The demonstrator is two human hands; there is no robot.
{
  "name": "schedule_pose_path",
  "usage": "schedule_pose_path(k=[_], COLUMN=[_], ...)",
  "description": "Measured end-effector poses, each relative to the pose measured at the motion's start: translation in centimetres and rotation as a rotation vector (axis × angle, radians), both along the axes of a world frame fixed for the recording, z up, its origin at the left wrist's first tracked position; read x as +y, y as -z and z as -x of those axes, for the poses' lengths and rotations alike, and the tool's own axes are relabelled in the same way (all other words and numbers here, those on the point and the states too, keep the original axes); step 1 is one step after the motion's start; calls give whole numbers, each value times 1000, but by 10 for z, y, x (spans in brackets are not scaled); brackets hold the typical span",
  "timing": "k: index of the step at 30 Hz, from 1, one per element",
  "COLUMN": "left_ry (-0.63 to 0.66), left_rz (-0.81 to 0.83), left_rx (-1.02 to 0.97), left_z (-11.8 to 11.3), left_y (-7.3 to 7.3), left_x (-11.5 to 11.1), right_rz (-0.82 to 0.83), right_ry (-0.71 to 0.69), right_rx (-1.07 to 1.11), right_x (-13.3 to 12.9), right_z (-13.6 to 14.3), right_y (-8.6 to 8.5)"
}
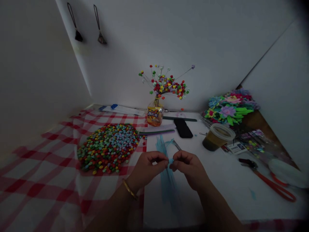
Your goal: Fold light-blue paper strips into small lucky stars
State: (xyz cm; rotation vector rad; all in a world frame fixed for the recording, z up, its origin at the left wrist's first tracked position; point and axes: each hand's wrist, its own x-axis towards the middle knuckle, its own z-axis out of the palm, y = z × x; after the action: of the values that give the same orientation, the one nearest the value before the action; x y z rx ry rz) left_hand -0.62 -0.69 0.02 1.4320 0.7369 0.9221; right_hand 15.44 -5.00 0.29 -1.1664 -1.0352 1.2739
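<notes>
Both my hands meet at the middle of the view, above a bundle of light blue paper strips [166, 183] on the white board. My left hand [154, 166], with a gold bracelet at its wrist, pinches one side of a small light blue piece [171, 161]. On the other side, my right hand [187, 166] pinches the same piece between thumb and fingers. The fingertips hide most of it. Just behind my hands lies a slim metal tool [177, 145], partly covered.
Left, a heap of small coloured paper stars [108, 146] lies on checked cloth [33, 190]. Behind stand a bottle of star stems [154, 115] and a black phone [183, 128]. Right are a plastic cup [217, 137], pliers [248, 163], an orange strap [275, 187] and fuzzy flowers [227, 111].
</notes>
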Motion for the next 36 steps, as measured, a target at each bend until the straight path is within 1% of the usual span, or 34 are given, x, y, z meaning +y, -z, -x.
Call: schedule_pose_path(k=[2,5,8,10,12,14,17,20,23,28,31,36], left_ry=[17,6,-33,-72,-118,-143,-125,-108,-96,-66,-55,-14], left_rz=[-56,-132,-211,-231,-203,-141,-68,-42,-20,20,59,145], left_rx=[69,156,219,233,214,179,143,129,107,67,20,-58], left_z=[1,2,2,1,0,0,-1,-1,-2,-3,-4,-3], left_y=[0,0,0,1,2,4,5,4,4,4,3,-1], left_x=[1,1,1,1,2,3,4,4,4,3,1,0], right_rz=[2,-2,-11,-49,-167,-324,-526,-691,-791,-888,-918,-929], right_ry=[-6,-17,-2,5,22,49,83,133,157,203,227,203], right_rx=[-33,-80,-127,-184,-286,-458,-729,-862,-923,-982,-965,-901], right_x=[0,1,2,1,1,0,-1,-1,0,1,1,-1], right_z=[0,-1,-1,-2,-2,-2,-2,-2,-2,0,2,4], right_y=[0,2,4,4,4,4,4,7,9,6,6,5])
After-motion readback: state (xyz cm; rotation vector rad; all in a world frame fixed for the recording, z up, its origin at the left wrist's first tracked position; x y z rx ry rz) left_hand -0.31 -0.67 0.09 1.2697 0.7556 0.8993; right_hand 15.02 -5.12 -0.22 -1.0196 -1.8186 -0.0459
